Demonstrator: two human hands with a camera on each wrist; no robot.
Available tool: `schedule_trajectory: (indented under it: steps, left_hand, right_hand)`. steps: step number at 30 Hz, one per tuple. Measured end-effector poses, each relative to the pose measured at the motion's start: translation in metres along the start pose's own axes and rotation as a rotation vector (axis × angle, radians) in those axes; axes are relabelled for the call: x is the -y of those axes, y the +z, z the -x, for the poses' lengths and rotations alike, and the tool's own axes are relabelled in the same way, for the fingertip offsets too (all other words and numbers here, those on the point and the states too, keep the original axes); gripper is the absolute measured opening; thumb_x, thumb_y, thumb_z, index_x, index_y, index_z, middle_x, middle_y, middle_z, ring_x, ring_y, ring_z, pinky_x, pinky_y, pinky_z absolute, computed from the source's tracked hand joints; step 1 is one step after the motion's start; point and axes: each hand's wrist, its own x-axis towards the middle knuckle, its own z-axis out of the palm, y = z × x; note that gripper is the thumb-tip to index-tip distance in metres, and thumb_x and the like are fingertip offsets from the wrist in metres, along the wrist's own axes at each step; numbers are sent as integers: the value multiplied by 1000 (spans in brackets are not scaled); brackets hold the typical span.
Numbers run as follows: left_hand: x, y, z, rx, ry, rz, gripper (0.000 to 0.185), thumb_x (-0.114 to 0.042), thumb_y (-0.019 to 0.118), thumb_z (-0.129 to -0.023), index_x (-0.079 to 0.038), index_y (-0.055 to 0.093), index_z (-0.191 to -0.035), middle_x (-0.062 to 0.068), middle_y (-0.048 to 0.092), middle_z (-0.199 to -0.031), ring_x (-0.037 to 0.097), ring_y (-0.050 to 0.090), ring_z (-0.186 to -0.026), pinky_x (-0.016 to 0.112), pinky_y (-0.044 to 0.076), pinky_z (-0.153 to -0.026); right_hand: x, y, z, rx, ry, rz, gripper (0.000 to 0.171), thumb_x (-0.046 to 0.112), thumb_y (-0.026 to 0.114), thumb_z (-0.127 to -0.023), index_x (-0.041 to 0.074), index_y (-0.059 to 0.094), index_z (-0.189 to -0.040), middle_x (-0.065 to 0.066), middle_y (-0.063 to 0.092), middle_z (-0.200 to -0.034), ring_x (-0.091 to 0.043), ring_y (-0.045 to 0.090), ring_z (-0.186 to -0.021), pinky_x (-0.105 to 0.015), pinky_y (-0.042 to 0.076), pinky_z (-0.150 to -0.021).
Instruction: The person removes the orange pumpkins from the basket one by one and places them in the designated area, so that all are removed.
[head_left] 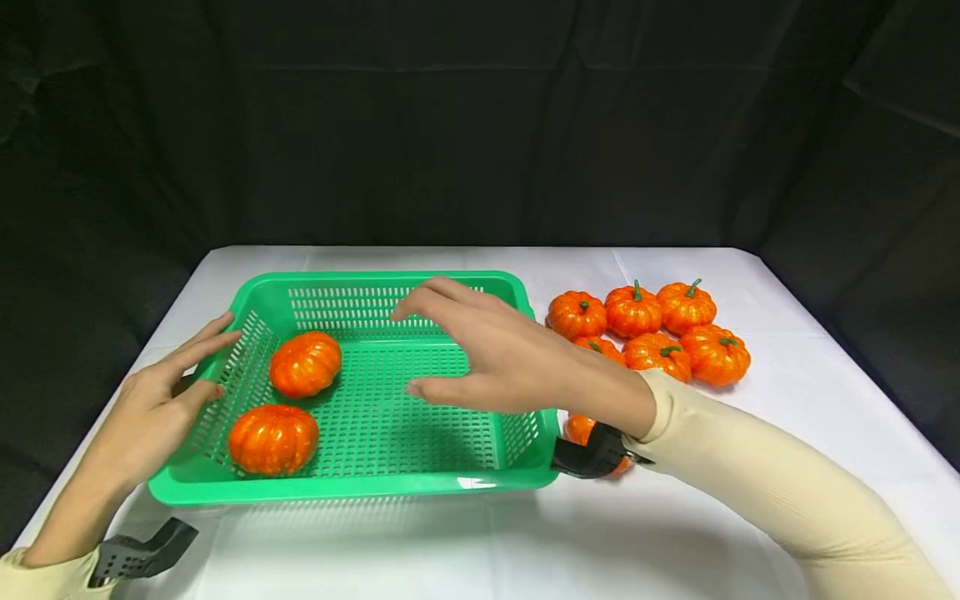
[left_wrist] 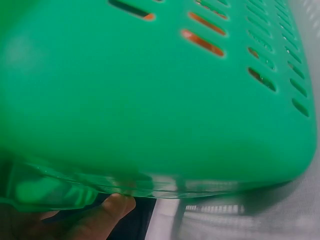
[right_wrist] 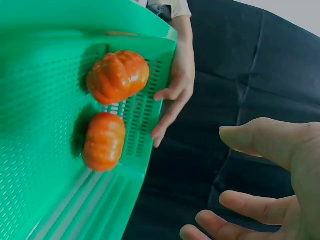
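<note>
Pumpkins (head_left: 288, 400) in basket (head_left: 390, 487), R hand (head_left: 502, 358) above

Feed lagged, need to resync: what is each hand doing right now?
Left hand: open, fingers straight against the side wall of the green perforated plastic basket.
Right hand: open, holding nothing, above the basket.

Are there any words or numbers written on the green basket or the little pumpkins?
None. The green basket shows plain plastic with slots, no label or brand. The two pumpkins inside it and the pile of pumpkins beside it carry no writing. The white table and the dark curtain show no words, numbers or signs either.
</note>
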Motion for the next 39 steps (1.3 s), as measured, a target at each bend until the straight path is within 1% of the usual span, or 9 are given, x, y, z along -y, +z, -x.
schedule_trajectory:
  steps: [10,19,22,26,29,32,33,36,39]
  left_hand:
    - [-1,2,-2,-13,1,20,54,3,49,-100,1,47,-154,8,27,-169,50,26,-149,75,30,-106]
    - [3,5,-2,-7,3,54,53,2,49,-101,0,47,-154,5,26,-170,47,25,-150,66,28,-115]
    - [4,5,-1,-2,-9,64,53,2,49,-101,0,47,-155,6,25,-170,48,24,-150,76,25,-109]
    - [5,4,-1,3,-8,68,53,2,49,-102,-1,47,-155,6,25,-170,47,23,-151,77,25,-109]
    - [5,2,-1,0,11,48,52,1,49,-102,-3,48,-155,4,26,-170,44,25,-151,45,31,-119]
    - [5,1,-2,-4,28,27,52,0,50,-103,-5,49,-155,2,28,-169,42,28,-150,11,30,-105]
    - [5,1,-2,-5,31,20,52,0,50,-103,-5,49,-155,1,28,-169,41,29,-150,10,30,-104]
    - [6,1,-1,-1,25,31,53,1,50,-102,-4,48,-155,2,27,-169,40,26,-151,34,27,-120]
    - [6,2,-1,-3,24,44,53,2,50,-102,-2,48,-155,3,27,-169,39,22,-153,64,15,-120]
  right_hand:
    - [-1,24,-66,142,-16,22,57,28,80,-92,9,58,-142,2,59,-142,-14,50,-130,-23,41,-104]
    - [-9,55,-109,247,-7,68,57,25,75,-96,7,56,-147,-1,55,-149,-14,45,-139,-23,31,-114]
    - [-10,66,-120,269,10,88,56,24,74,-96,8,56,-147,-1,55,-148,-15,46,-137,-23,34,-111]
    - [-12,78,-126,281,9,108,55,29,73,-97,8,57,-145,-2,56,-144,-16,51,-128,-23,42,-104]
    - [-15,85,-126,286,25,115,58,37,71,-99,10,55,-147,-2,53,-146,-15,49,-128,-23,43,-103]
    - [-18,92,-124,290,37,123,62,43,69,-99,11,53,-150,-4,51,-149,-17,47,-129,-24,47,-99]
    - [-18,94,-124,297,45,124,63,45,69,-99,12,52,-150,-5,49,-150,-17,47,-129,-24,48,-96]
    - [-20,100,-122,310,53,124,64,47,69,-98,14,52,-150,-6,48,-150,-18,46,-128,-24,52,-88]
    - [-20,102,-121,310,66,132,65,48,70,-97,15,51,-150,-5,46,-152,-18,44,-131,-25,52,-88]
